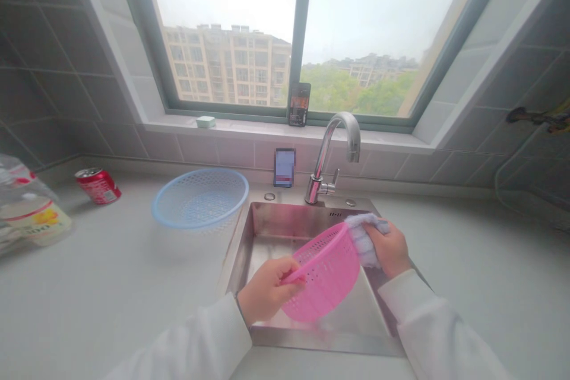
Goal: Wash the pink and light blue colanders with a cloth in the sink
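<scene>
My left hand [266, 295] grips the near rim of a pink perforated basket [327, 276], held tilted on its side over the steel sink [262, 231]. My right hand [390, 247] is closed on a pale blue-white cloth [363, 234] and presses it against the basket's far rim and outer side. Both arms wear white sleeves.
A blue perforated basket [200, 197] sits on the counter left of the sink. A red can [98, 184] lies on its side further left, next to a plastic bag of goods [27, 208]. The tap [336, 148] stands behind the sink. A phone [298, 104] and a small green box [205, 122] rest on the windowsill.
</scene>
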`<action>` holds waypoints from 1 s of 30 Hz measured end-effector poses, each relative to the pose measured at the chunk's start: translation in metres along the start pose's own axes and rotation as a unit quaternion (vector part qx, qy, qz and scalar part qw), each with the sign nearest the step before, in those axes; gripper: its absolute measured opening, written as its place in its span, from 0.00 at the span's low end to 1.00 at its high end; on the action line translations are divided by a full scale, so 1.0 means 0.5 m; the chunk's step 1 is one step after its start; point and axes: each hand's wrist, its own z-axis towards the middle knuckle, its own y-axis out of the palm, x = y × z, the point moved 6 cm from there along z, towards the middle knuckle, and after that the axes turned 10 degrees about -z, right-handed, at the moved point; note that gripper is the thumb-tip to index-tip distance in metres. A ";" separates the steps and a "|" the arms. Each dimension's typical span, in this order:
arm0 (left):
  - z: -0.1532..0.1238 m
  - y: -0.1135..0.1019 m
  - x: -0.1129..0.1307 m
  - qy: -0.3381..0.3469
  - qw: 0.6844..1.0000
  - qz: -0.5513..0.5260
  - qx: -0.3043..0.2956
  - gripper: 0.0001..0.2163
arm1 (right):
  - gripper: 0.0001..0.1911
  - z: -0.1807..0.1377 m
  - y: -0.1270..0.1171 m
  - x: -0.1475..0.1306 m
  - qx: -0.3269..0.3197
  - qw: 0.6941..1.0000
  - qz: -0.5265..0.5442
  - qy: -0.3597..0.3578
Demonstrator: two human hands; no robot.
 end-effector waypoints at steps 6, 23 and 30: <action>0.003 -0.006 0.001 0.012 0.999 0.032 0.012 0.10 | 0.19 -0.036 0.000 -0.046 -0.020 0.998 0.025 -0.050; 0.010 -0.008 -0.012 0.000 1.000 0.025 0.014 0.12 | 0.19 -0.044 0.009 -0.062 -0.035 0.997 0.011 -0.073; 0.006 -0.009 0.004 0.004 1.000 0.028 0.014 0.13 | 0.22 -0.016 0.017 -0.028 -0.035 0.998 -0.024 -0.041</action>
